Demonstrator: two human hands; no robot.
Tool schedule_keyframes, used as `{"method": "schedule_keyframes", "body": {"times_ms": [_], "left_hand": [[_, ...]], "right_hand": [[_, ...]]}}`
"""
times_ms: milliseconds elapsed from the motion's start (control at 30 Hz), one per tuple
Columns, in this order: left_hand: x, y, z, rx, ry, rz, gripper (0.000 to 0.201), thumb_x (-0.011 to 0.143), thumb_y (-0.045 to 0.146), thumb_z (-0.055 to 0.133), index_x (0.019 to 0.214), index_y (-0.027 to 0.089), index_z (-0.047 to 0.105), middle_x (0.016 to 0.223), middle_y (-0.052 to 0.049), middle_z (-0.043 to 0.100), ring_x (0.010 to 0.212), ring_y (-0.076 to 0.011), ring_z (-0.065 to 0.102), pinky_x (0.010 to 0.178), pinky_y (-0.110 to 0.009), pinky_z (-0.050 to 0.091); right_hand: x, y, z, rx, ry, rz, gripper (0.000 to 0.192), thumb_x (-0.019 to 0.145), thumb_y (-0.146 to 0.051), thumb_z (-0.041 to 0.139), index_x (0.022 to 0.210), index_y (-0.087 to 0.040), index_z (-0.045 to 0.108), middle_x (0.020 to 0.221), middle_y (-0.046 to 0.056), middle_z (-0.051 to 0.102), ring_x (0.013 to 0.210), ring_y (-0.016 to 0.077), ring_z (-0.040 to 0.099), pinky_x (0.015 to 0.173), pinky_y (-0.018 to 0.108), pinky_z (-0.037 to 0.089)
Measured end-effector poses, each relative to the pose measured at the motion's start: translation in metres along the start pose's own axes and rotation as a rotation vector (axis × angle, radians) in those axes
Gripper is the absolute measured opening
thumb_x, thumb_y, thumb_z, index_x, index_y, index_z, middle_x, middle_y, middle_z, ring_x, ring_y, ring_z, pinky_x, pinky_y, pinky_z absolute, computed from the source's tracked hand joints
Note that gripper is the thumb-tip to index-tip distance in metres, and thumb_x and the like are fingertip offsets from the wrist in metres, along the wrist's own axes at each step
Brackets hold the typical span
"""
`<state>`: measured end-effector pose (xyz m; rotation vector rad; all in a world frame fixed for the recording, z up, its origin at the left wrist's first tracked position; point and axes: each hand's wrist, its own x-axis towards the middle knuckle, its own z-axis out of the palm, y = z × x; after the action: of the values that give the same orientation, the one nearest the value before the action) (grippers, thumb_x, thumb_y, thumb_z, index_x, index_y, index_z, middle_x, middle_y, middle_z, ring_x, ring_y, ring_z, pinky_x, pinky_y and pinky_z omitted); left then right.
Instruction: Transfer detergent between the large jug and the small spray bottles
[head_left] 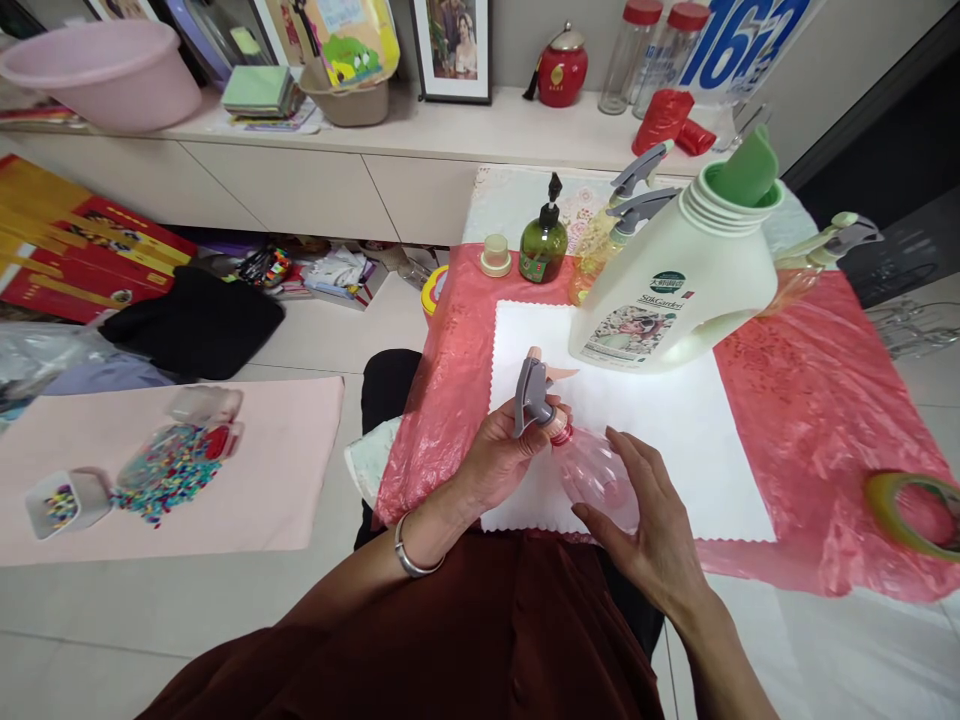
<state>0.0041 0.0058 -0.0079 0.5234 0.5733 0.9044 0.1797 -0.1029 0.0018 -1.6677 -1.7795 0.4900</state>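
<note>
A clear pink spray bottle (596, 478) with a grey trigger head (533, 395) lies tilted above the white scalloped sheet (517, 325). My left hand (504, 450) is closed around its neck, just below the trigger. Around the bottle's base and side curve the fingers and thumb of my right hand (651, 520), cradling it. Beyond the hands, a large pale green detergent jug (675, 285) stands on the sheet with a green cap (750, 165) sitting tipped in its mouth. A green pump bottle (544, 248) and a small translucent cap (495, 255) are behind to the left.
Yellowish spray bottles (592, 265) stand behind the jug, and another spray bottle (799, 280) is to its right. A tape roll (915, 512) rests on the red plastic cover (817, 430). Colourful beads (169, 475) lie on a pink mat (292, 480) at left.
</note>
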Motion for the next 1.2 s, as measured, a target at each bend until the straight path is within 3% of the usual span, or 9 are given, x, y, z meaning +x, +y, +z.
{"method": "schedule_keyframes", "body": {"times_ms": [200,833,967,1200], "left_hand": [[0.0,-0.003,-0.003,0.0,-0.048,-0.012,0.038,0.066,0.032,0.093,0.099,0.02,0.077,0.095,-0.004,0.071,0.093,-0.0189,0.065,0.095,-0.036,0.042],[-0.002,-0.007,0.001,-0.054,0.015,-0.065,0.037,0.066,0.029,0.094,0.097,0.019,0.077,0.091,-0.002,0.07,0.093,-0.017,0.066,0.095,-0.035,0.045],[-0.003,-0.007,0.004,-0.029,0.049,-0.041,0.029,0.072,0.029,0.09,0.097,0.019,0.077,0.096,-0.002,0.07,0.094,-0.0168,0.067,0.094,-0.034,0.046],[-0.002,-0.009,0.006,-0.023,0.15,0.009,0.038,0.06,0.033,0.096,0.089,0.018,0.076,0.088,0.001,0.068,0.083,-0.0144,0.067,0.087,-0.033,0.048]], "right_hand": [[0.0,-0.001,0.0,0.013,0.011,0.006,0.064,0.099,-0.045,0.061,0.155,-0.025,0.035,0.143,0.01,0.043,0.129,0.026,0.048,0.103,0.044,0.052],[-0.006,0.0,0.008,0.034,0.073,0.021,0.06,0.099,-0.047,0.061,0.151,-0.023,0.041,0.137,0.01,0.05,0.116,0.0266,0.056,0.095,0.045,0.054],[-0.006,-0.002,0.011,0.014,0.091,0.04,0.061,0.098,-0.047,0.061,0.151,-0.023,0.041,0.138,0.011,0.049,0.121,0.028,0.054,0.096,0.046,0.053],[-0.004,-0.004,0.015,0.007,0.106,0.002,0.063,0.099,-0.047,0.062,0.153,-0.025,0.039,0.14,0.011,0.048,0.126,0.0285,0.051,0.101,0.048,0.05]]}}
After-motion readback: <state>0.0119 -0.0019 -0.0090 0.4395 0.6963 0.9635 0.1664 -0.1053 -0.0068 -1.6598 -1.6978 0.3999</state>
